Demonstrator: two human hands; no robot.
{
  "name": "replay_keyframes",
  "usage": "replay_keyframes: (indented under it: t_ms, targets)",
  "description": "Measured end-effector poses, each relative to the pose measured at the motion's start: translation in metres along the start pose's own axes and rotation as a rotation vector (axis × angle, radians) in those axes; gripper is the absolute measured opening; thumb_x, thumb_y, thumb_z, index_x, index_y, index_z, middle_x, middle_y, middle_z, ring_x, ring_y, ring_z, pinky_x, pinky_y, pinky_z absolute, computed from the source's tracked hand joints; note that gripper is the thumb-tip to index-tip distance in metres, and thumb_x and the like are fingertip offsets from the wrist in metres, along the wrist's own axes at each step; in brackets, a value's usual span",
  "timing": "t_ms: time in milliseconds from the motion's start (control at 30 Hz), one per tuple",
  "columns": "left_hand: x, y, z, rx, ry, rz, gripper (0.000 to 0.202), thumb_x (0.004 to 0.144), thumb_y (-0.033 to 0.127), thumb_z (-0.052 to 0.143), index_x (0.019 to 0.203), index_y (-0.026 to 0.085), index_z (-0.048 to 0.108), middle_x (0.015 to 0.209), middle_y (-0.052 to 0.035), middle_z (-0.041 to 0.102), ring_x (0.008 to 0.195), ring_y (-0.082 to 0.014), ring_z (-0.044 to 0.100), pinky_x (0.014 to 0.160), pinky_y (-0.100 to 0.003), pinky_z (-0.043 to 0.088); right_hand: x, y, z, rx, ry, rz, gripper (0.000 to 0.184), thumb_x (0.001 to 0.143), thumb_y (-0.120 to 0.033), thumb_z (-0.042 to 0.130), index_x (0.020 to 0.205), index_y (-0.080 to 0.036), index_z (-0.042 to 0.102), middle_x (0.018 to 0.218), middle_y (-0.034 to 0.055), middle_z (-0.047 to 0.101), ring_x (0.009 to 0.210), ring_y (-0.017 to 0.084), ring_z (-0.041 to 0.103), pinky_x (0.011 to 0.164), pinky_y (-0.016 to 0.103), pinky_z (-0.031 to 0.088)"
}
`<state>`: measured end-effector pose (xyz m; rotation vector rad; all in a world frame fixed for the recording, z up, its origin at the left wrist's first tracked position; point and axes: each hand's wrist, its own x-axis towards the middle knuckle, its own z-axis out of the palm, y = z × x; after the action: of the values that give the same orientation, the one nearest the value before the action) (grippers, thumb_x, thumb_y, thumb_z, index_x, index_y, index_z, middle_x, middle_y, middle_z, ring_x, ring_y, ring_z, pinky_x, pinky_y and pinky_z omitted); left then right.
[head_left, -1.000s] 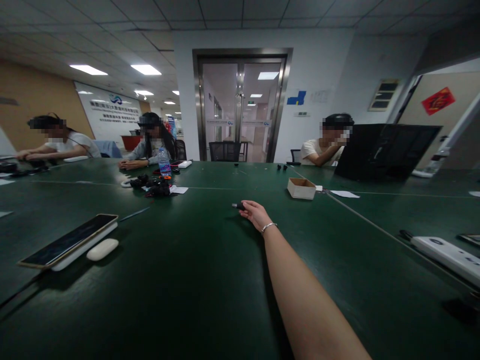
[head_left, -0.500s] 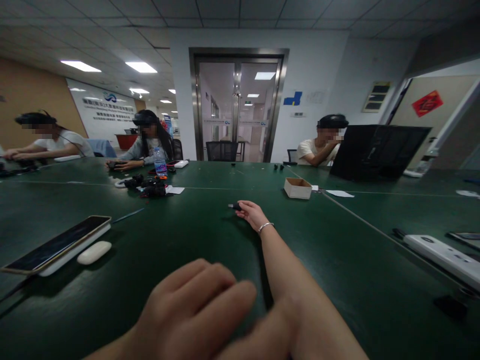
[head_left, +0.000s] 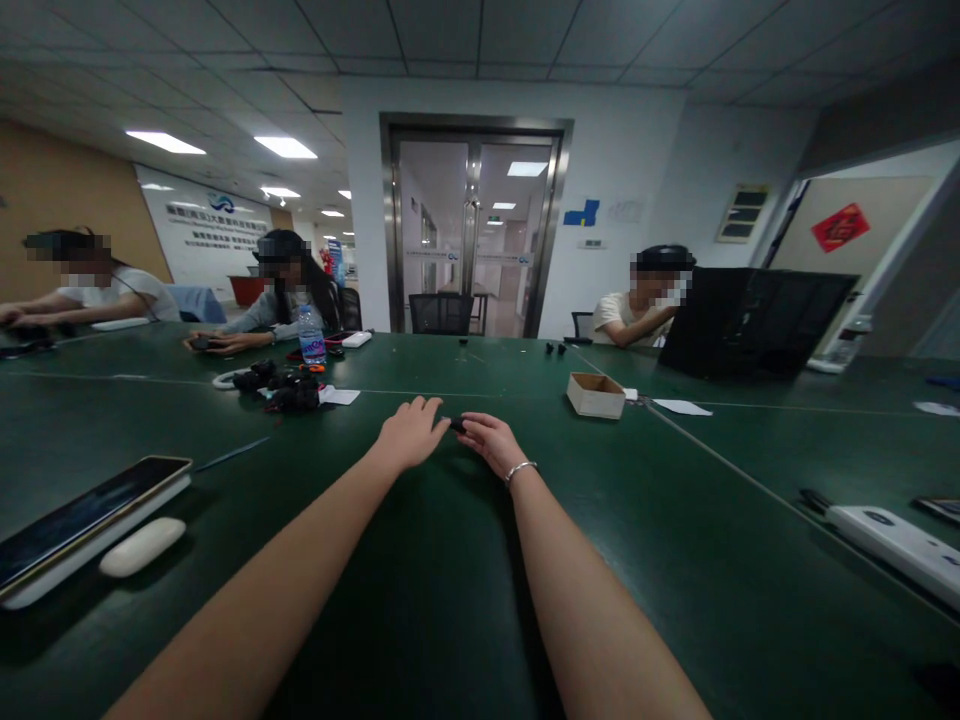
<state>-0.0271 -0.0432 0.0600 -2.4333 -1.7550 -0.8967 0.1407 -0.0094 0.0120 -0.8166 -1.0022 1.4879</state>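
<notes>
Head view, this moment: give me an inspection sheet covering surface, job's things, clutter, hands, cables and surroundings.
Surface: dark green table, seams across it.
Job's things: small black object on the table between both hands.
Clutter: cardboard box, phone on a white slab, white oval case, water bottle, black parts pile, paper slips.
Hands: left hand beside the object, contact unclear; right hand, bracelet on its wrist, fingertips on it.
Cables: white loop by the parts pile; otherwise unclear.
Surroundings: three people seated at the far side, glass double door, black laptop.
</notes>
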Motion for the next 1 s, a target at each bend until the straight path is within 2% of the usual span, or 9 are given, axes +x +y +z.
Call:
replay_keyframes:
  t_ms: [100,200,400,500,600,700,767,900,1000]
  targets:
    - [0.015,-0.014,0.024,-0.247,-0.083,-0.196,0.034,0.083,0.045,0.044,0.099,0.019,0.061,0.096,-0.0115,0.064,0.088,-0.0241,0.059,0.078,-0.032,0.043,0.002,-0.001,-0.001,-0.024,-0.010,-0.002,0.017,0.069,-0.006,0.066,0.085,-0.013,0.064,0.077,0.0047,0.067,0.072,0.013,0.066,0.068,0.025,0.057]
    - [0.021,-0.017,0.044,-0.524,-0.115,-0.263,0.026,0.081,0.040,0.048,0.086,0.019,0.063,0.077,-0.0062,0.065,0.071,-0.0182,0.060,0.066,-0.027,0.044,0.002,-0.002,-0.005,-0.047,0.008,0.017,0.017,0.070,-0.004,0.065,0.084,-0.013,0.064,0.075,0.0050,0.067,0.070,0.013,0.066,0.066,0.024,0.057]
    - [0.017,-0.009,0.071,-0.931,-0.076,-0.333,0.028,0.076,0.039,0.055,0.087,0.014,0.060,0.076,-0.0062,0.063,0.067,-0.0148,0.058,0.055,-0.023,0.042,0.002,0.002,-0.012,-0.015,0.038,0.002,0.017,0.070,-0.008,0.067,0.086,-0.012,0.063,0.073,0.0053,0.068,0.068,0.013,0.066,0.063,0.023,0.056]
    - [0.013,-0.010,0.074,-0.933,-0.037,-0.329,0.032,0.075,0.045,0.056,0.081,0.014,0.060,0.073,-0.0059,0.063,0.065,-0.0142,0.057,0.056,-0.023,0.043,0.000,0.003,-0.011,-0.057,0.026,-0.011,0.016,0.070,-0.009,0.068,0.085,-0.013,0.064,0.072,0.0043,0.067,0.062,0.012,0.065,0.058,0.021,0.055]
    - [0.009,-0.015,0.071,-0.762,-0.018,-0.301,0.043,0.077,0.057,0.049,0.070,0.016,0.060,0.064,-0.0040,0.061,0.058,-0.0146,0.056,0.055,-0.025,0.042,-0.003,0.000,-0.009,-0.106,0.003,-0.003,0.018,0.070,-0.009,0.066,0.087,-0.013,0.065,0.073,0.0042,0.068,0.061,0.011,0.065,0.056,0.019,0.054]
    - [0.007,-0.018,0.069,-0.595,-0.026,-0.297,0.052,0.080,0.061,0.039,0.063,0.017,0.061,0.056,-0.0033,0.059,0.052,-0.0156,0.054,0.056,-0.027,0.041,-0.006,-0.002,-0.009,-0.108,-0.004,0.002,0.019,0.070,-0.007,0.065,0.089,-0.014,0.065,0.075,0.0044,0.068,0.063,0.011,0.065,0.058,0.020,0.055]
    - [0.006,-0.019,0.069,-0.614,-0.020,-0.285,0.049,0.082,0.057,0.038,0.069,0.017,0.064,0.061,-0.0038,0.062,0.055,-0.0161,0.056,0.057,-0.027,0.041,-0.006,-0.002,-0.009,-0.089,0.010,0.003,0.019,0.071,-0.006,0.064,0.088,-0.014,0.065,0.076,0.0044,0.068,0.063,0.011,0.064,0.058,0.019,0.055]
    - [0.006,-0.020,0.070,-0.786,0.067,-0.194,0.035,0.078,0.040,0.053,0.105,0.019,0.060,0.082,-0.0043,0.065,0.068,-0.0151,0.059,0.060,-0.024,0.043,-0.006,-0.002,-0.009,-0.057,0.025,0.000,0.019,0.072,-0.004,0.062,0.088,-0.013,0.064,0.075,0.0044,0.067,0.061,0.010,0.064,0.055,0.017,0.053]
    - [0.005,-0.020,0.070,-0.803,0.063,-0.199,0.034,0.080,0.038,0.050,0.106,0.018,0.059,0.070,-0.0024,0.061,0.064,-0.0140,0.057,0.059,-0.024,0.042,-0.007,-0.002,-0.008,-0.081,0.003,0.003,0.019,0.072,-0.003,0.061,0.088,-0.012,0.064,0.077,0.0050,0.067,0.061,0.010,0.064,0.055,0.017,0.053]
